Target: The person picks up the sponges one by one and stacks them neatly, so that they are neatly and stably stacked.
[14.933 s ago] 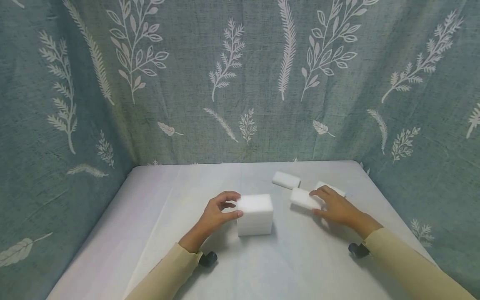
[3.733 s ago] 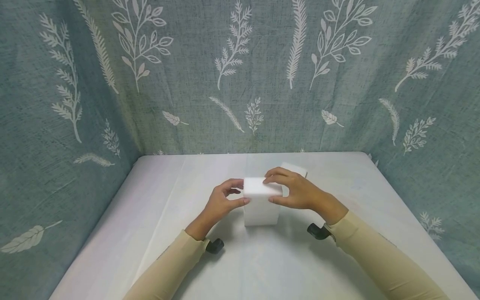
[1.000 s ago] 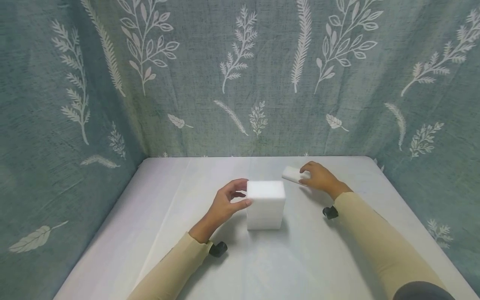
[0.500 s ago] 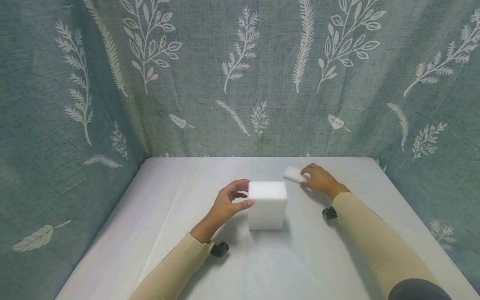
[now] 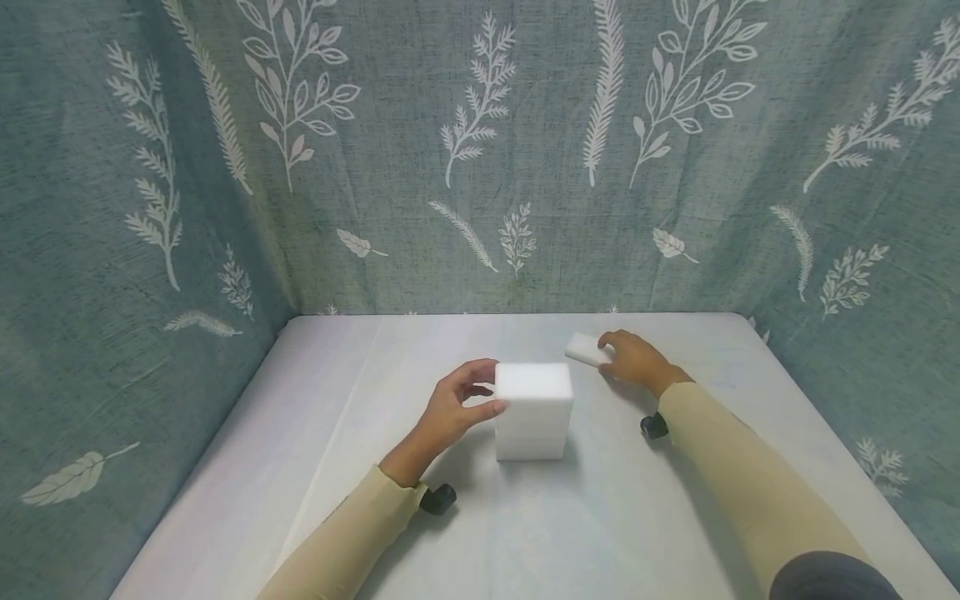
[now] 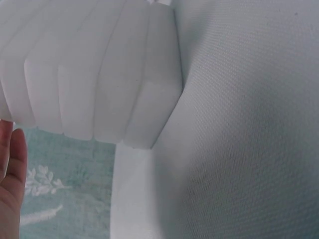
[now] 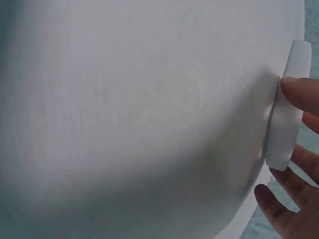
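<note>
Near the middle of the table, a stack of white foam sponge blocks (image 5: 532, 421) stands upright. The left wrist view shows its several flat layers (image 6: 99, 94) lying flush. My left hand (image 5: 450, 408) holds the stack by its left side near the top, thumb at the front corner and fingers toward the back. Farther back and to the right, a single white sponge (image 5: 583, 348) lies on the table. My right hand (image 5: 637, 362) pinches its right end; the right wrist view has the thumb on the near side of the sponge (image 7: 286, 124) and the other fingers beyond.
A white cloth covers the table (image 5: 360, 375). Green leaf-patterned curtains (image 5: 390, 167) hang along its back and both sides. Dark wrist cameras (image 5: 438, 499) sit under the sleeves, and a dark rounded shape (image 5: 832, 577) overlaps the right sleeve.
The stack has grown taller since the oldest frame, and two loose sponges have left the right side. My right hand went from the stack's top to the back sponge; my left hand stayed put.
</note>
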Demonstrator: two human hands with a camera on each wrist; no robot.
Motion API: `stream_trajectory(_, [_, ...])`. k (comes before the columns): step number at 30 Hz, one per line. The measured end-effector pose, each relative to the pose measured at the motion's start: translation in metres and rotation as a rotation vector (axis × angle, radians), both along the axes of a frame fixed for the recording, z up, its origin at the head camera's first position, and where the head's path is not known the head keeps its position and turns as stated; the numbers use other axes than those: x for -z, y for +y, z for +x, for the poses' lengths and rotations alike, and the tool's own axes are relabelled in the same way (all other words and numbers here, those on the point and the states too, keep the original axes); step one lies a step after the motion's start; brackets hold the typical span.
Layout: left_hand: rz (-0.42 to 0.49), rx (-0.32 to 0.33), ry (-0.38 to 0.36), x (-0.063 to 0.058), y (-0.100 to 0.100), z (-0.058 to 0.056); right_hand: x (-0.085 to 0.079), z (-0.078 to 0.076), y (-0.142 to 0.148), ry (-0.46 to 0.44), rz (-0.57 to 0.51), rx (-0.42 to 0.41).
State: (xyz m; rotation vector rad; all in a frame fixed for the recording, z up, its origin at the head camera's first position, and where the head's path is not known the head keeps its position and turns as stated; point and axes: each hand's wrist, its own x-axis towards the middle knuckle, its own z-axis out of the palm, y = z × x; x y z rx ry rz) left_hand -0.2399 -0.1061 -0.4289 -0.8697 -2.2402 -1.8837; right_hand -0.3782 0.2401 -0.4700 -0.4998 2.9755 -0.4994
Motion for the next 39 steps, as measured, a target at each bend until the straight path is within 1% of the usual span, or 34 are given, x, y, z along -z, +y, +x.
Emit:
stream_trajectory(8, [0.008, 0.003, 0.008, 0.001, 0.001, -0.001, -0.005, 0.0, 0.004, 0.03, 0.002, -0.012])
stream_trajectory(12, [-0.001, 0.002, 0.007, 0.0, 0.001, 0.0, -0.012, 0.004, 0.008, 0.046, -0.004, -0.039])
stream_trajectory(15, [-0.009, -0.007, 0.005, 0.01, 0.0, -0.007, -0.018, 0.006, 0.011, 0.05, -0.001, -0.057])
stream_trajectory(19, [-0.015, -0.019, 0.003, 0.025, -0.002, -0.017, -0.026, 0.009, 0.013, 0.042, -0.001, -0.062])
stream_trajectory(21, [-0.011, -0.02, 0.005, 0.026, -0.002, -0.019, -0.03, 0.011, 0.014, 0.041, -0.003, -0.063])
stream_trajectory(27, [-0.002, -0.018, 0.033, 0.027, -0.003, -0.02, -0.039, 0.017, 0.015, 0.053, -0.003, -0.091])
stream_trajectory(32, [0.003, -0.009, 0.033, 0.029, -0.002, -0.021, -0.046, 0.024, 0.016, 0.094, 0.019, -0.147])
stream_trajectory(36, [0.009, -0.008, 0.038, 0.03, -0.002, -0.021, -0.055, 0.032, 0.015, 0.124, 0.009, -0.176])
stream_trajectory(39, [0.004, -0.005, 0.028, 0.017, 0.0, -0.012, -0.063, 0.037, 0.013, 0.133, -0.002, -0.188])
